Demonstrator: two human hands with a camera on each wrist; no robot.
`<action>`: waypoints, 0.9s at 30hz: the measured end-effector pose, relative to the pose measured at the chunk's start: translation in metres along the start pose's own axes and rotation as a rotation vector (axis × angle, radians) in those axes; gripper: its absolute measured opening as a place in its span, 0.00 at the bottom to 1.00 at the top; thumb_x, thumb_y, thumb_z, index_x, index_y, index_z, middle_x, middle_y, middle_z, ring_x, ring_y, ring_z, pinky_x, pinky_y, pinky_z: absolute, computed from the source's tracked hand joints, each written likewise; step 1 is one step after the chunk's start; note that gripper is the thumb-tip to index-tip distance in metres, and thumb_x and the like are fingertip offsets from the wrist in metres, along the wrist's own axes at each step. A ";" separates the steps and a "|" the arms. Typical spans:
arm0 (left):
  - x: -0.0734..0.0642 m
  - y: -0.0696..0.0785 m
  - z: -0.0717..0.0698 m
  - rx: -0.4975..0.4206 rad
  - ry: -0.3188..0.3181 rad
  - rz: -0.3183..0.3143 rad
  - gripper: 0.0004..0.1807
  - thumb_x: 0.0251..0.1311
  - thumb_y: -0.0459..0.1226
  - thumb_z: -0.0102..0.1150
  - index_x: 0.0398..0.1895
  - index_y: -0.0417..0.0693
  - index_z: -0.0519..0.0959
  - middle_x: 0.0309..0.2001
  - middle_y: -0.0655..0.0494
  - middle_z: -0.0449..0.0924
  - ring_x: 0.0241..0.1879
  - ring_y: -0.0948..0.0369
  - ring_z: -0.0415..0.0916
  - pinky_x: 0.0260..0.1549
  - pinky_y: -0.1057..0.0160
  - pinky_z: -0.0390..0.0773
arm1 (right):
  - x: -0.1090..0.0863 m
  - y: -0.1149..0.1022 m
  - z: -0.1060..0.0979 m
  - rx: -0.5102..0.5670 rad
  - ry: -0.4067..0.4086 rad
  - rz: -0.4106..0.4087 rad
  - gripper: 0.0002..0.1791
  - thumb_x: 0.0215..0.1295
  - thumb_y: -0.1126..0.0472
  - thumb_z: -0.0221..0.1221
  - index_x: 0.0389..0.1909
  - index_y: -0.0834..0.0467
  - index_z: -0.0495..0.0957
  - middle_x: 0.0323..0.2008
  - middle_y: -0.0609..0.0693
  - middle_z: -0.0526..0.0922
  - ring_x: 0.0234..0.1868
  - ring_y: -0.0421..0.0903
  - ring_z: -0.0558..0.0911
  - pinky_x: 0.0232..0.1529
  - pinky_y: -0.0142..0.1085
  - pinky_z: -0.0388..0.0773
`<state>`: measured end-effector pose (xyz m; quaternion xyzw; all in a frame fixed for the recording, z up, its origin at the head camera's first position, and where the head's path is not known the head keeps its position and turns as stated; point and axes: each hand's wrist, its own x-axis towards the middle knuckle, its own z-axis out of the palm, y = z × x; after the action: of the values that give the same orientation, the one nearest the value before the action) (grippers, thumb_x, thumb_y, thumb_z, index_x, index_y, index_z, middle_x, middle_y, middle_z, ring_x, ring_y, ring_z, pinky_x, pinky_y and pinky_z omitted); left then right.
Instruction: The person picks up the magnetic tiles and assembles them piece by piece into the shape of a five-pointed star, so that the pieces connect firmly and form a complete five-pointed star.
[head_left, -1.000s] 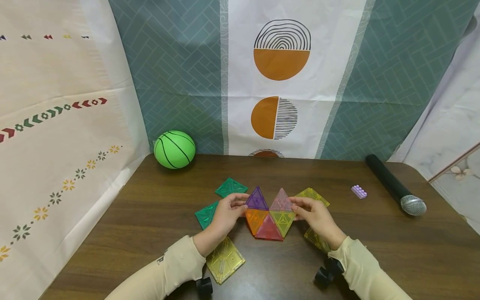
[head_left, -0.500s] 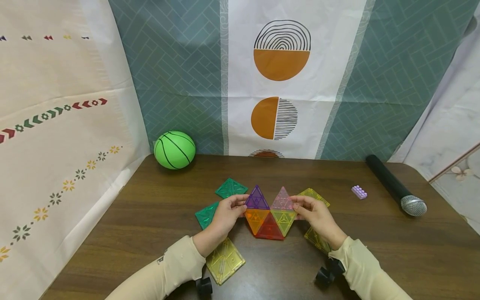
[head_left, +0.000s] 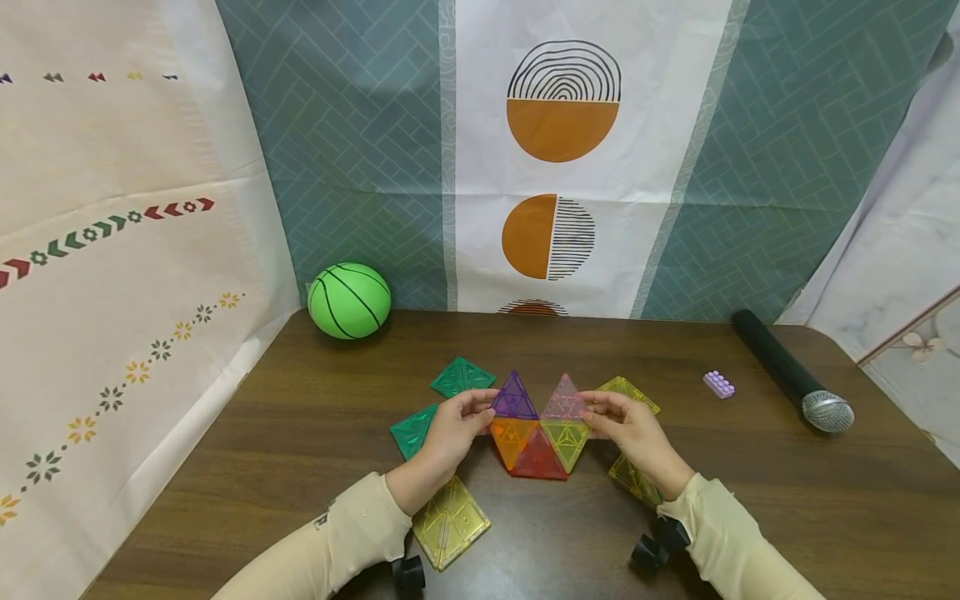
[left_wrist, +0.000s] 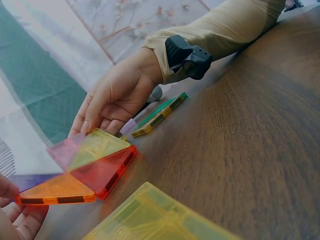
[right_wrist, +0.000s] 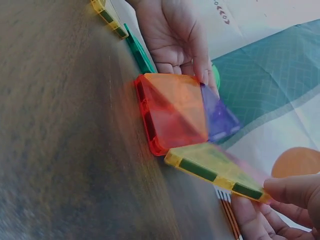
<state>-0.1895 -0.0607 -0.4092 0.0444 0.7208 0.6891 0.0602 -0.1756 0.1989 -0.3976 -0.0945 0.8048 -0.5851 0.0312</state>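
Observation:
Five triangular magnetic tiles are joined edge to edge in a fan: purple (head_left: 514, 400), orange (head_left: 513, 440), red (head_left: 540, 457), yellow (head_left: 566, 442) and pink (head_left: 564, 402). A V-shaped gap separates the purple and pink tips. My left hand (head_left: 452, 427) pinches the fan where purple meets orange, thumb on top. On the other side my right hand (head_left: 633, 435) pinches it near the pink and yellow tiles. In the right wrist view, the yellow triangle (right_wrist: 215, 167) tilts against the red one (right_wrist: 175, 120). How far the fan is off the table is hard to tell.
Two green tiles (head_left: 462, 377) lie beyond and beside the left hand, and yellow tiles (head_left: 452, 523) below its wrist. More yellow tiles (head_left: 633, 479) lie by the right hand. Farther off are a green ball (head_left: 349, 300), a purple toy brick (head_left: 718, 384) and a microphone (head_left: 791, 371).
The fan tilts slightly, its red tile looking darker half a second ago and lighter now. The purple and pink tips shift a little. Both hands keep their hold.

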 end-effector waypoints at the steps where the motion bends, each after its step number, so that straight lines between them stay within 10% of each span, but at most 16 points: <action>1: 0.000 0.000 0.000 -0.003 0.001 -0.002 0.16 0.65 0.26 0.52 0.55 0.35 0.77 0.43 0.43 0.78 0.37 0.64 0.76 0.40 0.64 0.82 | 0.000 0.000 0.000 0.004 -0.007 -0.002 0.21 0.68 0.65 0.56 0.59 0.70 0.71 0.45 0.67 0.78 0.36 0.36 0.81 0.40 0.35 0.84; 22: 0.002 -0.002 -0.002 -0.147 -0.032 -0.062 0.18 0.66 0.26 0.51 0.58 0.31 0.75 0.41 0.49 0.82 0.35 0.67 0.78 0.39 0.66 0.83 | 0.002 0.004 -0.003 0.105 -0.022 0.066 0.24 0.70 0.65 0.52 0.64 0.71 0.67 0.61 0.69 0.71 0.41 0.29 0.80 0.44 0.27 0.80; 27: 0.002 -0.003 0.000 -0.162 -0.066 -0.081 0.19 0.66 0.25 0.49 0.59 0.31 0.74 0.41 0.51 0.81 0.35 0.68 0.78 0.37 0.68 0.82 | 0.003 0.006 -0.002 0.138 -0.029 0.097 0.24 0.71 0.65 0.52 0.64 0.71 0.66 0.54 0.53 0.79 0.41 0.30 0.80 0.44 0.27 0.80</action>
<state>-0.1918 -0.0607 -0.4124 0.0330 0.6617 0.7402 0.1148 -0.1793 0.2018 -0.4024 -0.0614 0.7656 -0.6356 0.0778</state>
